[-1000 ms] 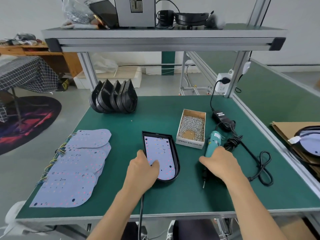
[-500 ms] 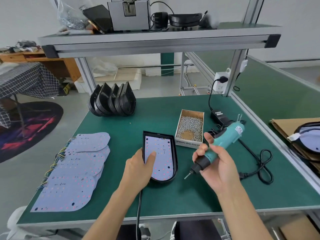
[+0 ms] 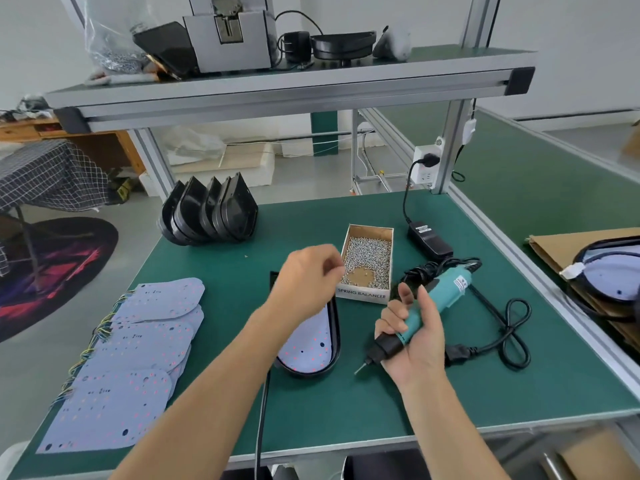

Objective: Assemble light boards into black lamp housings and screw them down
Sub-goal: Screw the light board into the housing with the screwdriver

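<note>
The left hand (image 3: 308, 278), fingers loosely curled, empty as far as visible, hovers beside the screw box (image 3: 367, 263) at one o'clock of the black housing (image 3: 334, 341) holding a light board (image 3: 310, 344). The right hand (image 3: 414, 336) grasps the teal screwdriver (image 3: 426, 313). Unheld, the board might shift.

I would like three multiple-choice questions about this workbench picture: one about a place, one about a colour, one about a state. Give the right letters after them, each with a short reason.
1. Where does the box of screws stand?
A. on the top shelf
B. on the green table, beside the lamp housing
C. on the floor

2. What colour is the screwdriver body?
A. teal
B. red
C. yellow

3. What does the right hand do?
A. lies flat on the table
B. grips the screwdriver
C. holds a light board

Answers: 1 B, the box sits on the table right of the lamp housing. 2 A, its body is teal. 3 B, the fingers curl round it.
</note>
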The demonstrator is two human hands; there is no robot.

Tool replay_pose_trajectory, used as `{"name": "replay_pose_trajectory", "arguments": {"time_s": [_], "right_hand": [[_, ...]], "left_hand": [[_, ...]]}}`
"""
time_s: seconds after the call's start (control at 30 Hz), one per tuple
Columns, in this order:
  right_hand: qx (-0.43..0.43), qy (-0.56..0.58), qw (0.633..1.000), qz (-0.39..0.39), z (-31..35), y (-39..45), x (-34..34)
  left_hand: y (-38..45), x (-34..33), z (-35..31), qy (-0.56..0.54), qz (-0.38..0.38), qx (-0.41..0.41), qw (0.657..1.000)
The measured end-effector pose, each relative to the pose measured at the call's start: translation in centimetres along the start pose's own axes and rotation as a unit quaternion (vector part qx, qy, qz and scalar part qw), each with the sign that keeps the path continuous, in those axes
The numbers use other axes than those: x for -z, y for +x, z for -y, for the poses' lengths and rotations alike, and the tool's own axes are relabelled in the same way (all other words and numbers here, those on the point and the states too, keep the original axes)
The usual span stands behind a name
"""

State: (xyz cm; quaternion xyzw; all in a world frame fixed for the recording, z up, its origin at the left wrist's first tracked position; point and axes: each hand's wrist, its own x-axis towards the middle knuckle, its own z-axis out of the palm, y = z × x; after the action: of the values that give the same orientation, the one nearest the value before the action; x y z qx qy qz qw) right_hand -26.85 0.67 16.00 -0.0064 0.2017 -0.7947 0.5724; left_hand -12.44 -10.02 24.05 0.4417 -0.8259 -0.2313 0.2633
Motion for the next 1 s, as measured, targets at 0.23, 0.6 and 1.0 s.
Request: {"name": "replay_pose_trajectory", "arguments": {"time_s": [0.23, 0.6, 1.0], "right_hand": [[-0.024, 0.004, 1.0, 0.005, -0.1, 0.2, 0.3], [-0.018, -0.025, 1.0, -0.005, -0.2, 0.3, 0.1], [-0.018, -0.035, 0.999, -0.011, -0.2, 0.1, 0.1]], "left_hand": [[6.9, -5.2, -1.3, 0.305, 0.149, -0.048, 0.94], [8.2, -6.6, -1.1, 0.377, 0.178, -0.072, 0.906], [7.6, -6.0, -0.2, 0.243, 0.16, -0.062, 0.955]]}}
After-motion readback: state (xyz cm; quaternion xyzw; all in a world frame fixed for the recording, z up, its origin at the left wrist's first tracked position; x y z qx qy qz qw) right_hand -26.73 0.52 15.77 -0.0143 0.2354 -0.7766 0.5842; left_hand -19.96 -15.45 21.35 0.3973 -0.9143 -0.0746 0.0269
